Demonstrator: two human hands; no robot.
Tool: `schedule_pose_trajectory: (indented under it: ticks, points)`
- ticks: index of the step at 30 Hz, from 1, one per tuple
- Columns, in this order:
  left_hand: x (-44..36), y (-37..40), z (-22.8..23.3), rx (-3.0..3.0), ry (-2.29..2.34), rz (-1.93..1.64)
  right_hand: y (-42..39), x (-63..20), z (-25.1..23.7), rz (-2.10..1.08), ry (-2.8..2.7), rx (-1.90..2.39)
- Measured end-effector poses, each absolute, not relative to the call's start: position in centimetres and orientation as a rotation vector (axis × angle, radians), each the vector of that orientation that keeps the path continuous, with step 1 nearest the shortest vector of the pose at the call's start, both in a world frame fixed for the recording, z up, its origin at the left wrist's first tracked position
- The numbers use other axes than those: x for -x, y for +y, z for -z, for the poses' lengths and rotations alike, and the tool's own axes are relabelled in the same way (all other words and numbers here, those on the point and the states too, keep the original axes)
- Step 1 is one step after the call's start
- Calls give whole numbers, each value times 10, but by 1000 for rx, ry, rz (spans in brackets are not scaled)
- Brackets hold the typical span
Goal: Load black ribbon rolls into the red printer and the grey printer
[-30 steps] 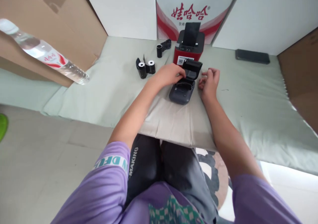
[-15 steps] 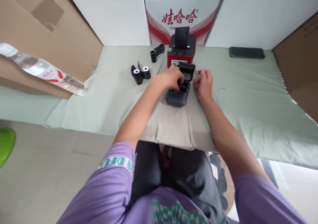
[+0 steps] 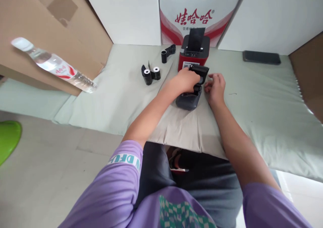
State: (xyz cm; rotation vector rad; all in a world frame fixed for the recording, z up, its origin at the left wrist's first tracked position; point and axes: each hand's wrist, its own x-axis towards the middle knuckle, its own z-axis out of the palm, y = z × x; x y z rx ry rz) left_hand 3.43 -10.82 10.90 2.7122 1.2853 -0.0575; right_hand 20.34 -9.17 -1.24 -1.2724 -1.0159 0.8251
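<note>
A pale green mat (image 3: 252, 96) carries everything, backed by white boxes (image 3: 126, 15). A red printer (image 3: 193, 54) stands at the rear; just before it lies the grey printer (image 3: 188, 101), lid (image 3: 200, 71) up. It looks light, rigid and smooth, its hinged lid the weak point; best held by the body's sides. The left hand (image 3: 185, 81) is curled inside its bay, grip hidden. The right hand (image 3: 214, 86) rests loosely beside it, holding nothing. Two paper rolls (image 3: 151, 73) lie left.

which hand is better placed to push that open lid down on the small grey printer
Probably the left. The left hand already rests on the grey printer, right at its raised lid. The right hand lies curled on the mat beside the printer.
</note>
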Motion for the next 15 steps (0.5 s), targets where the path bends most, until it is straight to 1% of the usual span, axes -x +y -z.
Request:
schedule_pose_trajectory:
  ticks: [4,10,15]
  points:
    - [-10,-94,-119,-2464,1208,-339,-91,-205,13,-852,-1026,1267]
    - [59,-94,-162,-2196,1147,-714,-89,-206,15,-832,-1023,1255]
    - [121,-101,-171,-1944,1313,-1030,-91,-207,15,-833,-1117,1231]
